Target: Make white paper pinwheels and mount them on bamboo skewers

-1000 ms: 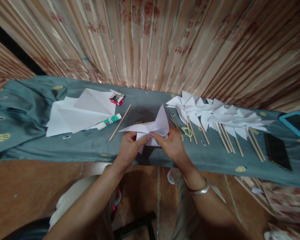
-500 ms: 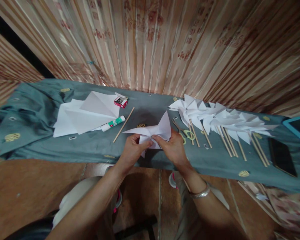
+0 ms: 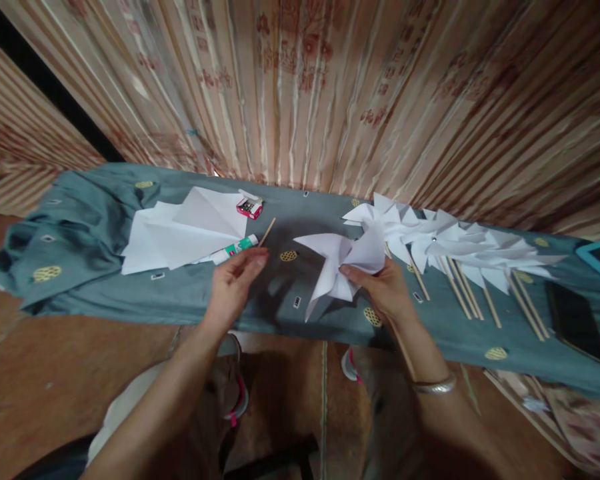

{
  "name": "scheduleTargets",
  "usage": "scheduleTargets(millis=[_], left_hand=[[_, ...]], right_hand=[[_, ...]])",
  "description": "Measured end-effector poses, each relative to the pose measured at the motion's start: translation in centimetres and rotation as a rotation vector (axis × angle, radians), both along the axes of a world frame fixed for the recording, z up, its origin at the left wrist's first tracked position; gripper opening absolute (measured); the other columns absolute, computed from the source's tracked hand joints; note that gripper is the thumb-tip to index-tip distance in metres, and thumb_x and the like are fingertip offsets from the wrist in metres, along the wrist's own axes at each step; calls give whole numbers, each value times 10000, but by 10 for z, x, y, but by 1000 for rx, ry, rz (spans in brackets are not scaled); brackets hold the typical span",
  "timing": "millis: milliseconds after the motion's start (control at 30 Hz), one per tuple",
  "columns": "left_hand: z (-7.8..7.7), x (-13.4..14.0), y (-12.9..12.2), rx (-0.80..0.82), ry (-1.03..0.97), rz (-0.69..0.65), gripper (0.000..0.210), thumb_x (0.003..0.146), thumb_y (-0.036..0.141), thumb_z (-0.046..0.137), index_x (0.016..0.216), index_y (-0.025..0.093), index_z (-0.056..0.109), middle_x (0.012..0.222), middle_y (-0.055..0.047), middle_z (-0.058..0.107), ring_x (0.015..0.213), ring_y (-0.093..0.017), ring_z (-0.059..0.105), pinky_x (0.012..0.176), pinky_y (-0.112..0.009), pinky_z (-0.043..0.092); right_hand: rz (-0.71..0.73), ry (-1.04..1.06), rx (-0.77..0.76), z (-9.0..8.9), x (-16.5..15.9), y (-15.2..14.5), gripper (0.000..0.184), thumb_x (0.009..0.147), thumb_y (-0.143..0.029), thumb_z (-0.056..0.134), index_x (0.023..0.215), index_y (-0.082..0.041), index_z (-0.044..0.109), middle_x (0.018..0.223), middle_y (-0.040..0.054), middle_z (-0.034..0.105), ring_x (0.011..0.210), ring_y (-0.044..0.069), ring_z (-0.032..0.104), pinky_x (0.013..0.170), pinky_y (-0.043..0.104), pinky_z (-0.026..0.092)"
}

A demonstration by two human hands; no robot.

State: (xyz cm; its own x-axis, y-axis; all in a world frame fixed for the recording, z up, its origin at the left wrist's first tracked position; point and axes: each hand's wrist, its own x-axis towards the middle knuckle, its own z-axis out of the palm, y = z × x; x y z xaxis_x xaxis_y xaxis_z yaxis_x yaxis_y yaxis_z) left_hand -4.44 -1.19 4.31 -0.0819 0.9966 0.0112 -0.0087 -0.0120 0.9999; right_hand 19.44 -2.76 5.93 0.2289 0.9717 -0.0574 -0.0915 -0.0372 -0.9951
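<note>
A grey-green cloth (image 3: 105, 220) covers the table before striped curtains. The right hand (image 3: 387, 293) pinches a white paper pinwheel (image 3: 340, 260); the left hand (image 3: 235, 283), well apart, reaches open-fingered to a wooden stick (image 3: 267, 232).

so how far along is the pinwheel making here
Done: a row of finished pinwheels on sticks lies on the cloth to the right. In hand: the right hand pinches a folded paper pinwheel with no stick on it; the left hand reaches at a loose wooden stick by the glue stick. Left: mounting this one, and unfolded paper sheets remain.
</note>
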Motion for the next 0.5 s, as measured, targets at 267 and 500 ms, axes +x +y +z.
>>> scheduleTargets(millis=[267, 500], left_hand=[[-19, -45, 16, 140, 923, -89, 246, 748, 292, 577, 920, 194, 722, 890, -89, 691, 769, -239, 612, 732, -312, 440], [-17, 1, 0, 8, 406, -226, 305, 665, 248, 664, 962, 198, 708, 703, -5, 658, 600, -147, 558, 595, -247, 421]], right_hand=[[-27, 87, -54, -7, 10, -6, 346, 485, -263, 879, 776, -181, 711, 734, 16, 761, 630, 173, 687, 594, 282, 576], [-51, 185, -99, -4, 11, -9, 356, 449, -245, 881, 761, -192, 717, 758, 22, 765, 680, 190, 704, 675, 318, 585]])
